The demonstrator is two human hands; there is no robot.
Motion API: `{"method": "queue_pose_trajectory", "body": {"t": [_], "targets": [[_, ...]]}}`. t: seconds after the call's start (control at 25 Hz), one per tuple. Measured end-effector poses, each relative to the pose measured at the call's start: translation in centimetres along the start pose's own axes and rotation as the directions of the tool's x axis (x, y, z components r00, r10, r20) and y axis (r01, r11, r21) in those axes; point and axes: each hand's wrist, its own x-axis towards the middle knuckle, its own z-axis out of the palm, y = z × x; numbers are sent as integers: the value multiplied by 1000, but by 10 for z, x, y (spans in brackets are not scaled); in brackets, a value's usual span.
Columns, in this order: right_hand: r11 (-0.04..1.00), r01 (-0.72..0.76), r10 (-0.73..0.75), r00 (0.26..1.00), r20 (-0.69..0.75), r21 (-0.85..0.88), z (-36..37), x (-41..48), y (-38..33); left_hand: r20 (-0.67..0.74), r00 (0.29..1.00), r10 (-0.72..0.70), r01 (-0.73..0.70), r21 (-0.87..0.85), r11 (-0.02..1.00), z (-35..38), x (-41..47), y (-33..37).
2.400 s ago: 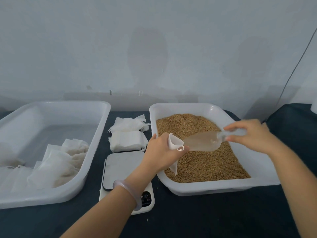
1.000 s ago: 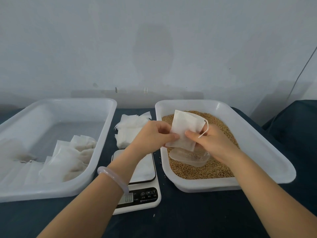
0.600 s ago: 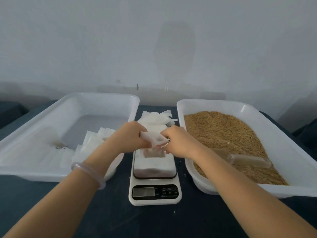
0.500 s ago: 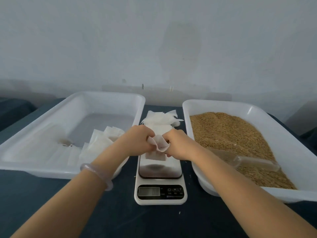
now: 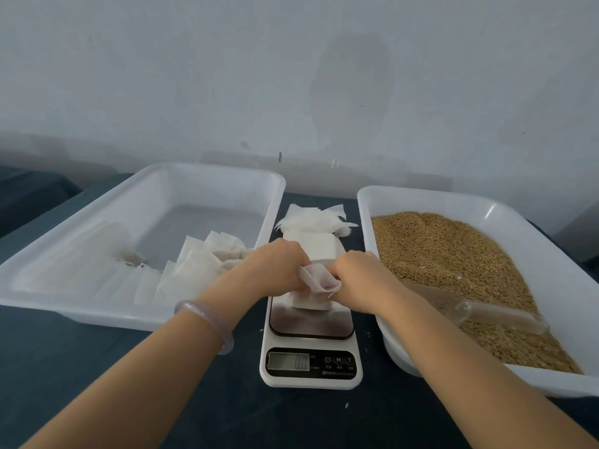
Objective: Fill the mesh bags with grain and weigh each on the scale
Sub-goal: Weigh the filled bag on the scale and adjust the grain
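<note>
A white mesh bag [image 5: 316, 286] is held over the platform of the white kitchen scale [image 5: 310, 364] at the centre. My left hand [image 5: 275, 267] grips its top edge from the left and my right hand [image 5: 359, 277] grips it from the right. The bag's lower part hangs down onto or just above the platform; I cannot tell which. The scale's display is lit. To the right a white tray [image 5: 421, 197] holds brown grain [image 5: 447, 254], and a clear plastic scoop [image 5: 479, 311] lies in the grain.
A second white tray [image 5: 97, 222] on the left holds several filled white bags [image 5: 201, 270]. A stack of flat bags [image 5: 316, 228] lies behind the scale between the trays. Everything stands on a dark cloth before a pale wall.
The scoop was laid down in the grain. Both hands carried the bag from over the grain tray to above the scale and now grip its top together.
</note>
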Motion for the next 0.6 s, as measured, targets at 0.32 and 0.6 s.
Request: {"method": "queue_pose_trajectory", "body": {"t": [0.32,0.6], "targets": [[992,42,-40,999,12,-119,3,2,-3,73,997,2,-15,182,983,7,4,6],[988,28,-24,999,31,-152,4,4,-2,53,999,-11,-2,254,967,10,2,21]]}}
